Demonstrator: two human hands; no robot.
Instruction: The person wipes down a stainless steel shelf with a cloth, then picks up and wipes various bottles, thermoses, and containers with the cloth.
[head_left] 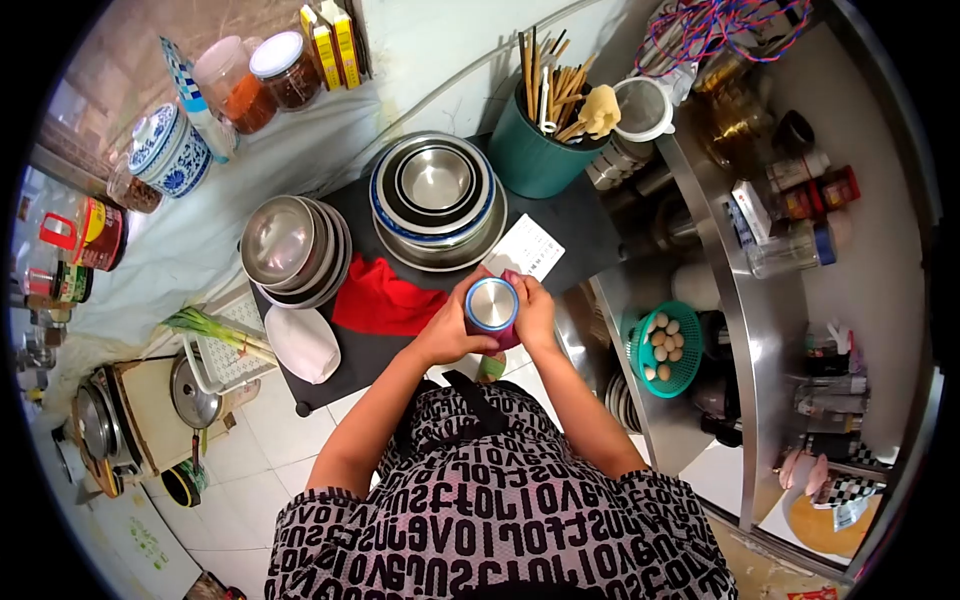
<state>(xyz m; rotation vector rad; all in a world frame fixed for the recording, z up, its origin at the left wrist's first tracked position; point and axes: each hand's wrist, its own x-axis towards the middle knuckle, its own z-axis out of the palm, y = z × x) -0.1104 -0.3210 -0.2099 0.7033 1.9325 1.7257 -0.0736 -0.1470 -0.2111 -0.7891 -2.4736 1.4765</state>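
Observation:
Both hands are wrapped around a small round metal cup [492,303] with a blue rim, held above the dark table's [355,365] near edge. My left hand [452,325] closes on one side of it. My right hand [535,308] grips the other side, with dark reddish-purple material [513,280] under its fingers; whether that is a cloth or the cup's outside I cannot tell. A red cloth [385,298] lies left of my left hand. Just beyond the hands is a white printed card [533,247]. Nested metal bowls [438,240] stand behind, and stacked metal dishes [280,240] to the left.
A green bin [540,160] holding chopsticks stands at the back. To the right, a green basket [645,378] of eggs sits by steel shelving [715,225]. Green onions [225,335] and a white folded cloth [303,345] are at left. Jars [290,75] line the back ledge.

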